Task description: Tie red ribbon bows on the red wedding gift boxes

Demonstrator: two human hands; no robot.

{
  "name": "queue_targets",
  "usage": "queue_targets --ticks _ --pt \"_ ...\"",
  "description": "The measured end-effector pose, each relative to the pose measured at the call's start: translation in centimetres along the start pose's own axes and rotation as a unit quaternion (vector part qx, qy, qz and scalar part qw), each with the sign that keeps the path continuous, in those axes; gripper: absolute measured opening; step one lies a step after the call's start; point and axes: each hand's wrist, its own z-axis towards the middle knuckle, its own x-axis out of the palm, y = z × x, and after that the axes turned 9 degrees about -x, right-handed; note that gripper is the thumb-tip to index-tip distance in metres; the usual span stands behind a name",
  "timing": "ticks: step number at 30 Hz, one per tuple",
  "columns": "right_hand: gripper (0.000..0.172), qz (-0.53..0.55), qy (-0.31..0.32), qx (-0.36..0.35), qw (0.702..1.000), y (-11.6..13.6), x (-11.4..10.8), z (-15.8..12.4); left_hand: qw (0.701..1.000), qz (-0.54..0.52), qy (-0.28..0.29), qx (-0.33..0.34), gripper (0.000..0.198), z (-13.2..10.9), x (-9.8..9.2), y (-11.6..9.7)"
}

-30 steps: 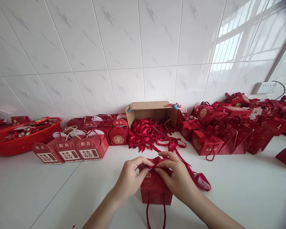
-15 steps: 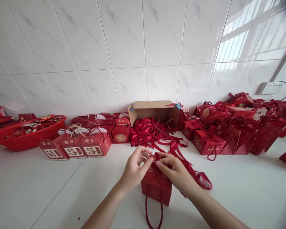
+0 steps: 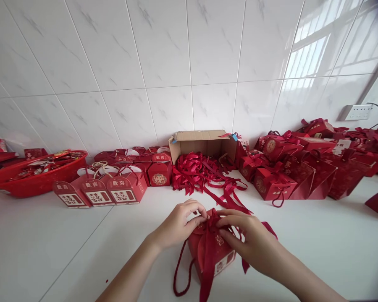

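A red gift box (image 3: 220,256) with gold characters stands on the table in front of me, turned at an angle. Its twisted red cord handle (image 3: 175,274) hangs off the left side. Across the box top lies a red ribbon (image 3: 210,256), gathered at the centre, with one long tail falling down the front. My left hand (image 3: 180,224) pinches at the gathered ribbon from the left, thumb and forefinger together. From the right, my right hand (image 3: 244,230) has its thumb and fingers closed on the ribbon; its fingertips are partly hidden.
Loose red ribbons (image 3: 195,170) spill from an open cardboard box (image 3: 204,136) by the wall. Finished-looking red boxes (image 3: 275,182) crowd the right. Boxes with cord handles (image 3: 122,193) stand left, beside a red basin (image 3: 44,180) of wrapped sweets.
The gift box has turned, so its cord handle now lies to the left and a printed side faces forward. A ribbon tail now hangs down its front. Both hands stay at the top.
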Motion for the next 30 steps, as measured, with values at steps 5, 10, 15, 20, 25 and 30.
queue_targets --ticks 5,10,15,20,25,30 --pt "0.011 -0.088 0.008 0.005 0.996 1.8 -0.4 -1.5 0.993 0.102 0.030 0.044 0.011 -0.3 -1.0 -1.5" --pt "0.007 -0.136 0.058 -0.014 0.989 3.5 -1.7 -2.3 0.986 0.151 0.055 0.047 0.017 -0.8 -1.9 -2.6" --pt "0.033 -0.197 0.013 -0.201 0.959 1.3 -2.7 0.5 0.984 0.157 0.061 0.055 0.015 -0.7 -2.3 -3.0" --pt "0.024 -0.253 0.017 -0.325 0.911 -1.3 -1.8 2.5 0.980 0.175 0.042 0.084 0.016 -0.6 -2.6 -3.6" --pt "0.030 -0.287 0.009 -0.368 0.884 -1.7 -1.1 2.0 0.970 0.225 0.036 0.078 0.017 -0.6 -3.0 -3.3" --pt "0.034 -0.318 0.044 -0.365 0.874 -1.7 -1.1 1.9 0.969 0.226 0.055 0.083 0.022 -0.3 -3.2 -2.6"
